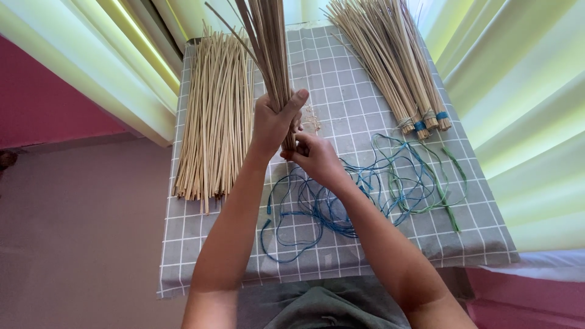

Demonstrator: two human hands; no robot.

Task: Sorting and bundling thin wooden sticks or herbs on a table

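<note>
Nearest to the person, a tangle of thin blue and green strings [365,189] lies loose on the grey checked cloth [481,225] that covers the table. Just above it, the right hand [314,155] pinches with narrow fingers at the lower end of a bunch of thin pale straw sticks [271,55]. The left hand [274,119] is closed tightly around this bunch and holds it upright. I cannot tell if a string is already around it. Further left, a big pile of loose sticks [216,116] waits untied. At the far right, several finished bundles [396,67] lie tied with blue bands, so it seems some work is done and much remains.
</note>
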